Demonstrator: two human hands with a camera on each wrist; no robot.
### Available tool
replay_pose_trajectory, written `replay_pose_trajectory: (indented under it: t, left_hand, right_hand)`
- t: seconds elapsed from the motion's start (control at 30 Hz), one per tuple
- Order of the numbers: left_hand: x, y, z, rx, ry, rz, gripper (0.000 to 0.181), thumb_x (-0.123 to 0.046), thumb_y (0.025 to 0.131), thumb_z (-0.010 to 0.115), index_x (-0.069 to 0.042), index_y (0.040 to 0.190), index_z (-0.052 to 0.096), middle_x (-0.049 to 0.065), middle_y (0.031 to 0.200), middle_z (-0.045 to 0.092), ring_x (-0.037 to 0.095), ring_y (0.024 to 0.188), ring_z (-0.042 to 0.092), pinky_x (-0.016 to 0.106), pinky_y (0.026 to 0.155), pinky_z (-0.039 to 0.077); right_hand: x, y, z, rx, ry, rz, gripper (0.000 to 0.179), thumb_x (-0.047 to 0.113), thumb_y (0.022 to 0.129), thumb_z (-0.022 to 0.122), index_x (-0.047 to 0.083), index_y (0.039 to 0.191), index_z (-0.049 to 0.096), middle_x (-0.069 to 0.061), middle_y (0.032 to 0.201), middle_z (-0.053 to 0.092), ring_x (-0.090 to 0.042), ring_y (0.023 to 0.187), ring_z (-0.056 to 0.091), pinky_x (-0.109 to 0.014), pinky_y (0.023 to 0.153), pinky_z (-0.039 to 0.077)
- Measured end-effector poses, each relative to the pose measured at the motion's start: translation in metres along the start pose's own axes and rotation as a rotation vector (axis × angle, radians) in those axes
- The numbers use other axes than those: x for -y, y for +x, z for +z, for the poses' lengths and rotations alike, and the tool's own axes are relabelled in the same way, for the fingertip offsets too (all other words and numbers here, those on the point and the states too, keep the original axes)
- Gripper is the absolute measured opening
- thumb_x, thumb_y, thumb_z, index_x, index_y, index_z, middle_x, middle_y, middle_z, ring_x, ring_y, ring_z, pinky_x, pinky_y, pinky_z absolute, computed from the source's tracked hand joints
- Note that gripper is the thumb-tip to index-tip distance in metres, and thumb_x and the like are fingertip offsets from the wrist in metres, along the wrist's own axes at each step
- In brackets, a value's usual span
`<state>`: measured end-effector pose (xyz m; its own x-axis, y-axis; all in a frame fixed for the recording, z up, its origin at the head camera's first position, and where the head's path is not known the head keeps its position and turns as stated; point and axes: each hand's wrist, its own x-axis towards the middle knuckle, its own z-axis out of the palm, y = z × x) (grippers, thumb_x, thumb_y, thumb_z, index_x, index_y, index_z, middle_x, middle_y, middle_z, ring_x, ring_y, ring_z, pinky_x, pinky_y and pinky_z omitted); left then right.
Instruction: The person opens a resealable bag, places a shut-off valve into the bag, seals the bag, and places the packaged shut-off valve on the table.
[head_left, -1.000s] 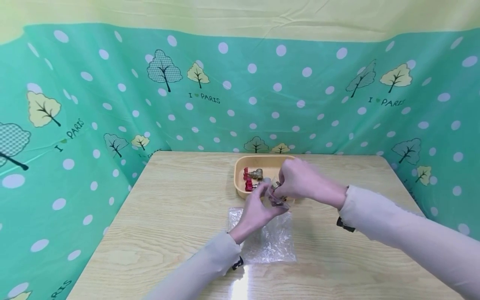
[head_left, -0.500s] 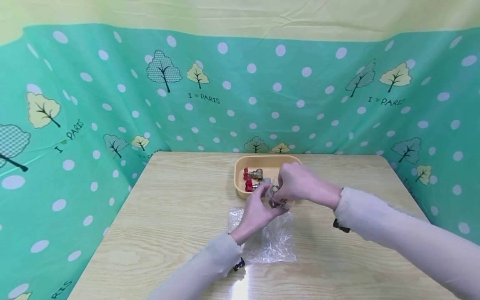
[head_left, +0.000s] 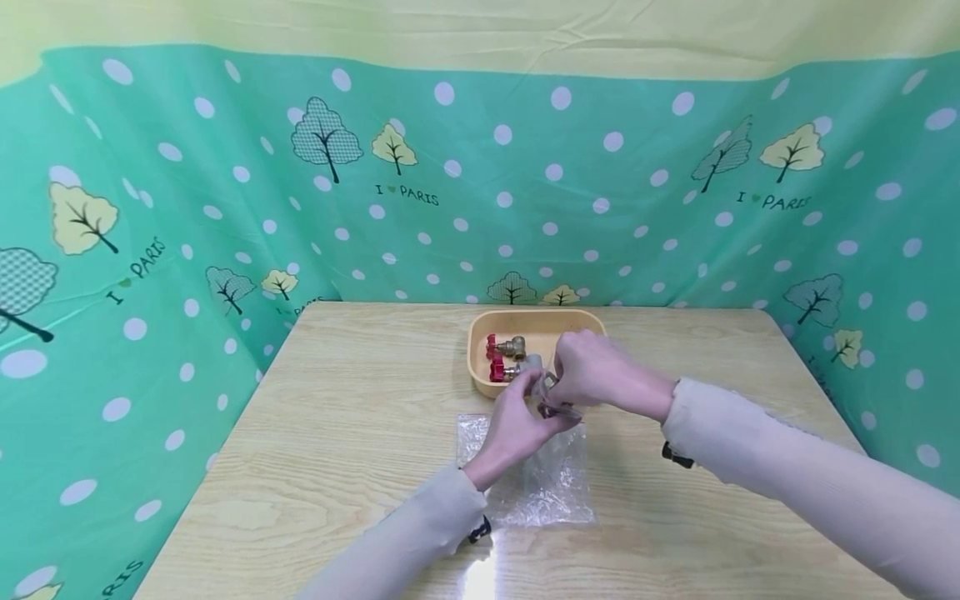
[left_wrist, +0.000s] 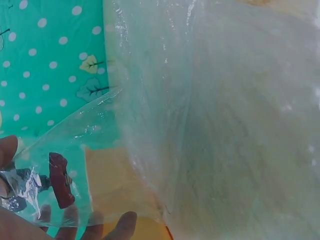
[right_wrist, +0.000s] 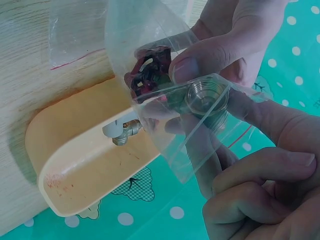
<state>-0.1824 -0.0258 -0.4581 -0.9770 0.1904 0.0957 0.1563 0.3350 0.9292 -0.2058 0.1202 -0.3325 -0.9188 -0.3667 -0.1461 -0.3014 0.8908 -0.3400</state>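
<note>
visibly threaded metal valve (right_wrist: 192, 102), dark red wheel (right_wrist: 161, 65)

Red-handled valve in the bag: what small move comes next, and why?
Probably ease the red-handled valve deeper into the clear bag with the right hand, since its threaded end sits near the bag's red line while the left hand grips the plastic.

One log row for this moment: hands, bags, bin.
left hand: holds clear bag; right hand: grips red-knobbed valve inside it; bin: two similar valves visible; table: second bag, flat
</note>
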Motion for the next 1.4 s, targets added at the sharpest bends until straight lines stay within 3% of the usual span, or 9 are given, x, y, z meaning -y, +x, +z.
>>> replay_pose_trajectory:
  t: [0.2,0.37,0.5,0.7,0.97,1.17,1.4]
  left_hand:
    - [0.003,-0.003,-0.006,0.047,-0.006,-0.005,0.096,-0.041,0.07,0.098,-0.025,0.152,0.051,-0.005,0.145,0.059,0.023,0.134,0.054,0.058,0.114,0.04]
    - [0.012,-0.007,-0.012,0.093,-0.029,0.013,0.106,-0.033,0.068,0.1,-0.033,0.158,0.043,-0.007,0.157,0.049,0.024,0.143,0.046,0.059,0.117,0.036]
    - [0.018,-0.009,-0.015,0.131,0.0,0.039,0.111,-0.027,0.069,0.1,-0.026,0.161,0.039,-0.002,0.161,0.044,0.026,0.146,0.042,0.059,0.119,0.033]
    - [0.019,-0.011,-0.021,0.174,0.085,0.008,0.117,-0.025,0.067,0.101,-0.024,0.164,0.035,0.001,0.162,0.043,0.029,0.146,0.043,0.062,0.117,0.034]
    - [0.021,-0.01,-0.019,0.224,0.094,-0.013,0.128,-0.018,0.06,0.103,-0.021,0.166,0.031,0.003,0.162,0.042,0.032,0.144,0.044,0.06,0.117,0.035]
    - [0.02,-0.013,-0.016,0.228,0.146,-0.043,0.13,-0.021,0.062,0.103,-0.017,0.167,0.025,0.011,0.169,0.03,0.037,0.148,0.039,0.061,0.118,0.034]
    - [0.018,-0.014,-0.013,0.195,0.141,-0.038,0.125,-0.023,0.066,0.101,-0.014,0.166,0.027,0.013,0.168,0.032,0.037,0.147,0.04,0.061,0.117,0.036]
  right_hand:
    - [0.0,0.001,0.001,0.002,0.014,0.003,0.038,0.011,0.07,0.081,0.017,0.051,0.048,0.011,0.045,0.035,-0.006,0.043,0.032,-0.02,0.04,0.026]
    - [0.0,0.001,0.001,0.008,0.012,0.004,0.043,0.015,0.071,0.084,0.018,0.05,0.046,0.012,0.044,0.031,-0.004,0.042,0.027,-0.019,0.039,0.022]
    - [0.0,0.002,0.001,0.015,0.009,0.009,0.045,0.017,0.073,0.084,0.018,0.05,0.046,0.012,0.043,0.03,-0.004,0.042,0.024,-0.019,0.039,0.021]
    - [0.001,0.002,0.0,0.011,0.016,0.009,0.046,0.015,0.072,0.084,0.019,0.05,0.044,0.012,0.044,0.029,-0.004,0.043,0.024,-0.019,0.039,0.021]
    - [0.003,0.001,0.001,0.001,0.019,0.026,0.044,0.015,0.075,0.085,0.017,0.053,0.047,0.009,0.047,0.033,-0.005,0.044,0.028,-0.02,0.04,0.025]
    - [0.004,0.002,0.001,-0.004,-0.01,0.021,0.043,0.016,0.074,0.084,0.018,0.053,0.047,0.01,0.048,0.033,-0.005,0.045,0.027,-0.02,0.04,0.025]
    - [0.005,0.001,0.001,0.028,0.014,0.016,0.042,0.012,0.075,0.08,0.017,0.052,0.045,0.011,0.045,0.031,-0.005,0.043,0.026,-0.019,0.04,0.023]
